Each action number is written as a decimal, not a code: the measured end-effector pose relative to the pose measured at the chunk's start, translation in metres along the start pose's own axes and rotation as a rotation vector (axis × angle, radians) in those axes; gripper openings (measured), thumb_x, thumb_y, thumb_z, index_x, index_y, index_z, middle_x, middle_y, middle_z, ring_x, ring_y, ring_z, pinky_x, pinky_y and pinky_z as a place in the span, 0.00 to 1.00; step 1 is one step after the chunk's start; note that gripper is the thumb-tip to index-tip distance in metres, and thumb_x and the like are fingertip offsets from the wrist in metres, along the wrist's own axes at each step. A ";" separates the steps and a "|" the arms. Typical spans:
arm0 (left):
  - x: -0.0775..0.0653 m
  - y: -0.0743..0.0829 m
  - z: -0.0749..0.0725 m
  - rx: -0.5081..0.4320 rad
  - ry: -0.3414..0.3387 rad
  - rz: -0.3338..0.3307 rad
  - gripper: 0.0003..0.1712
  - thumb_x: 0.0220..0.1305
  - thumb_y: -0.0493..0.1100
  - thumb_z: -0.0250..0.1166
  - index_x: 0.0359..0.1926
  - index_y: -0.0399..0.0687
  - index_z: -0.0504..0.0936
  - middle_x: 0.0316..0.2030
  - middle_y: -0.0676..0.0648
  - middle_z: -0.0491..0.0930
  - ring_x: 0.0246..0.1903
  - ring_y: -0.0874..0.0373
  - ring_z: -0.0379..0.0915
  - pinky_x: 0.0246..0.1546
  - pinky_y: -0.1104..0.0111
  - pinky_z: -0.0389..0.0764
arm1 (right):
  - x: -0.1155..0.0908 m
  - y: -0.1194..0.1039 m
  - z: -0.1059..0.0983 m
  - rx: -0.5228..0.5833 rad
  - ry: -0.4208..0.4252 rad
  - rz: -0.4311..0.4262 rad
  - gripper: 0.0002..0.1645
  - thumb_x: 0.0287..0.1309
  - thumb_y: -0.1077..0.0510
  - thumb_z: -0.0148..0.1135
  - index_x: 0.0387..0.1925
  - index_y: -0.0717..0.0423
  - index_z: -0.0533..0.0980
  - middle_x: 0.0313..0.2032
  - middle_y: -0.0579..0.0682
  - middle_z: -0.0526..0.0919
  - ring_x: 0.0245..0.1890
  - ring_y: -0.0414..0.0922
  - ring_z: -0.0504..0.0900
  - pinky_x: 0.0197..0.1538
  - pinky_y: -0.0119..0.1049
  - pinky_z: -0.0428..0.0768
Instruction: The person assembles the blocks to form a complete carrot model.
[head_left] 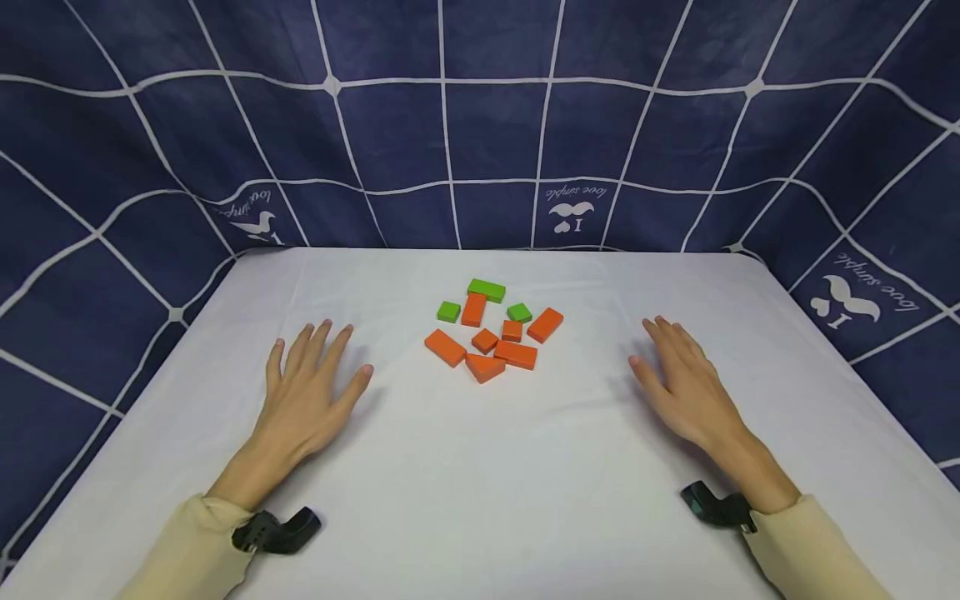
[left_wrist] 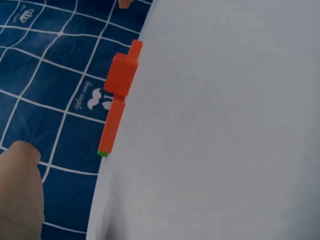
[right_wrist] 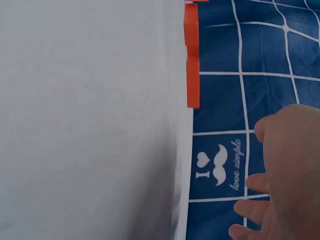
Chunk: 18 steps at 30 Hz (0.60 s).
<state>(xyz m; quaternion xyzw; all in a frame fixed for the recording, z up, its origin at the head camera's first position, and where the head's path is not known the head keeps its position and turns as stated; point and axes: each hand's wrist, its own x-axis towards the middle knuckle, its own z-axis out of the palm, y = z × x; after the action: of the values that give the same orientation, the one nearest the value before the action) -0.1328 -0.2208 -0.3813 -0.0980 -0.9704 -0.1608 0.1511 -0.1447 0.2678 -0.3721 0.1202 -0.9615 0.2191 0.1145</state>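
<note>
My left hand (head_left: 303, 400) is spread palm down over the left of the white table, fingers straight and holding nothing. On the other side my right hand (head_left: 690, 396) also has straight fingers and nothing in its grasp. Between and beyond them lies a loose group of blocks. Several are orange, among them an oblong block (head_left: 446, 347), a triangular block (head_left: 485, 367) and a small cube (head_left: 512, 331). A long green block (head_left: 487, 290) lies farthest back, with two small green blocks, one at the left (head_left: 448, 312) and one at the right (head_left: 519, 312).
The white cloth on the table (head_left: 480, 483) reaches to a dark blue curtain (head_left: 495, 125) with white grid lines, which hangs behind and at both sides. Each wrist carries a black camera mount, one on the left sleeve (head_left: 276, 532) and one on the right (head_left: 717, 506).
</note>
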 end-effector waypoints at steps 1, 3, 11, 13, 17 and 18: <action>0.003 0.001 0.001 -0.019 0.004 0.003 0.42 0.76 0.65 0.50 0.77 0.43 0.62 0.76 0.30 0.58 0.77 0.32 0.47 0.73 0.33 0.38 | 0.004 -0.002 0.002 0.012 0.001 -0.006 0.40 0.77 0.41 0.48 0.78 0.61 0.57 0.77 0.66 0.58 0.77 0.67 0.53 0.76 0.66 0.52; 0.011 0.002 0.004 -0.058 0.010 0.008 0.41 0.76 0.63 0.51 0.76 0.40 0.63 0.74 0.30 0.60 0.75 0.33 0.51 0.73 0.34 0.43 | 0.010 -0.005 0.004 0.030 -0.008 -0.004 0.40 0.77 0.41 0.48 0.78 0.61 0.58 0.77 0.65 0.60 0.77 0.67 0.55 0.76 0.65 0.53; 0.033 0.021 0.021 -0.159 -0.043 0.040 0.38 0.75 0.60 0.56 0.72 0.37 0.69 0.68 0.36 0.71 0.69 0.38 0.63 0.69 0.42 0.58 | 0.030 -0.015 0.018 0.094 -0.047 0.005 0.38 0.77 0.40 0.47 0.77 0.57 0.60 0.76 0.63 0.62 0.76 0.64 0.57 0.74 0.65 0.57; 0.039 0.027 0.025 -0.165 -0.064 0.049 0.38 0.73 0.61 0.57 0.71 0.38 0.70 0.66 0.37 0.74 0.67 0.39 0.66 0.68 0.44 0.62 | 0.033 -0.017 0.021 0.108 -0.050 0.003 0.37 0.77 0.41 0.47 0.77 0.57 0.60 0.76 0.62 0.62 0.76 0.64 0.57 0.74 0.65 0.57; 0.048 0.038 0.033 -0.178 -0.090 0.057 0.39 0.70 0.63 0.61 0.69 0.39 0.73 0.62 0.39 0.77 0.64 0.42 0.70 0.65 0.48 0.66 | 0.041 -0.022 0.026 0.127 -0.052 -0.002 0.37 0.77 0.42 0.48 0.76 0.58 0.62 0.75 0.62 0.64 0.75 0.65 0.58 0.75 0.64 0.57; 0.050 0.040 0.035 -0.185 -0.091 0.058 0.39 0.69 0.63 0.61 0.68 0.39 0.74 0.61 0.40 0.78 0.63 0.43 0.70 0.64 0.49 0.67 | 0.044 -0.024 0.027 0.132 -0.052 -0.002 0.36 0.77 0.42 0.48 0.76 0.58 0.62 0.75 0.62 0.64 0.75 0.64 0.59 0.75 0.63 0.57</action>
<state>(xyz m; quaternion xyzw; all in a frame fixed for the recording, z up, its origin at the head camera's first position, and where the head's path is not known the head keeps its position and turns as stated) -0.1788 -0.1643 -0.3851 -0.1468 -0.9541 -0.2406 0.1017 -0.1838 0.2271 -0.3746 0.1342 -0.9475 0.2786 0.0815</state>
